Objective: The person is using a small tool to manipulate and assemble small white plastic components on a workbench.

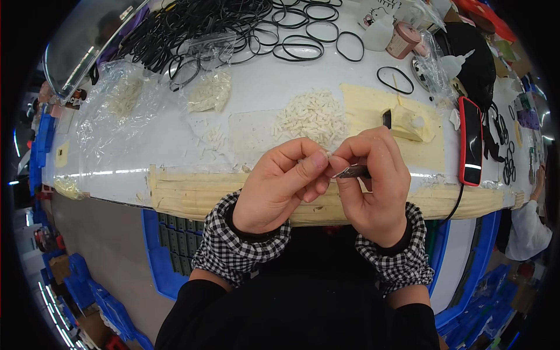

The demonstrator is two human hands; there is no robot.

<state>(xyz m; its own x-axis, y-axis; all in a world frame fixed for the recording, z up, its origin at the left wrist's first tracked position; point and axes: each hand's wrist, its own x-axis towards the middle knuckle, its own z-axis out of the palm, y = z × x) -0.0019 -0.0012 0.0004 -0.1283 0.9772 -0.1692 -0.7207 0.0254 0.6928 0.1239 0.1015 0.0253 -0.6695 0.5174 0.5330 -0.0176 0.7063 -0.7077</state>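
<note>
Over the table's near edge, my two hands meet, fingertips almost touching. My left hand [286,181] is closed, thumb and forefinger pinching a small white piece [329,154], mostly hidden by the fingertips. My right hand [376,181] is curled around a short dark tool with a narrow metallic end [353,171]; its exact kind is not clear. Just beyond them lies a pile of small white pieces [312,115]. More such loose pieces [213,139] are scattered to the left. Checked sleeve covers wrap both my wrists.
Many black rubber loops [201,29] are heaped at the back. Clear bags [209,93] with white pieces lie at left. A tape-wrapped block [408,123] sits right of the pile, near a red-cased phone [471,142]. Blue trays [160,256] stand below the table; a person's sleeve [529,233] shows far right.
</note>
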